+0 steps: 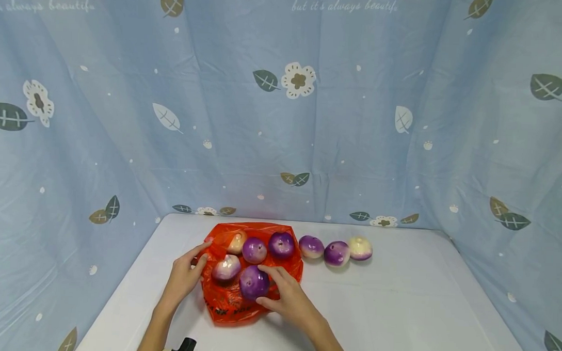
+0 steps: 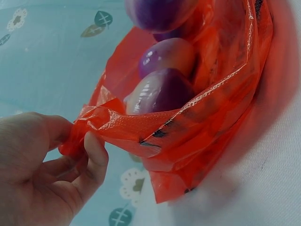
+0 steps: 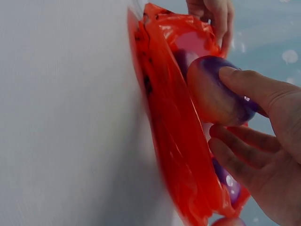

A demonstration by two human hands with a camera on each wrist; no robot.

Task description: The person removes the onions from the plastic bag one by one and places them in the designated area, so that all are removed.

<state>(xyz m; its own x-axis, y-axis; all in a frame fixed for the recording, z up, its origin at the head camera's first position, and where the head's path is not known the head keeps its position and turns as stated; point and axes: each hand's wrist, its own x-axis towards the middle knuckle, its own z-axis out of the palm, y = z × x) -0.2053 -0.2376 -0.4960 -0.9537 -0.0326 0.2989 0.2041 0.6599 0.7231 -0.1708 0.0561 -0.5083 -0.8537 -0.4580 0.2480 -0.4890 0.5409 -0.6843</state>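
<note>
Start by minding both grips: with the left hand, pinching the gathered rim of the thin, crinkled, red plastic bag between thumb and fingers; with the right hand, gripping a glossy, round, purple-and-cream turnip between thumb and fingertip, with lower fingers loosely spread beneath. Held over the near part of the bag's mouth, in front of four similar glossy round turnips lying in the red film. Impossible to tell from these views whether touching the film or just clear of it. To handle this step well, draw the left rim gently outward, firmly enough to spread the mouth but not so hard as to tear thin plastic. Probably slippery, judging by the shine, so better to bring more of the lower fingers under the curve than to trust a narrow pinch. Move the turnip smoothly, clear of the folded near edge, a likely place for snagging. Avoid knocking the four neighbours, apt to roll on slack plastic. Before any release, lower first, then part the fingers slowly. Beware also of bumping the row of three purple-and-cream round turnips, close to the bag's right edge on the white table.
</note>
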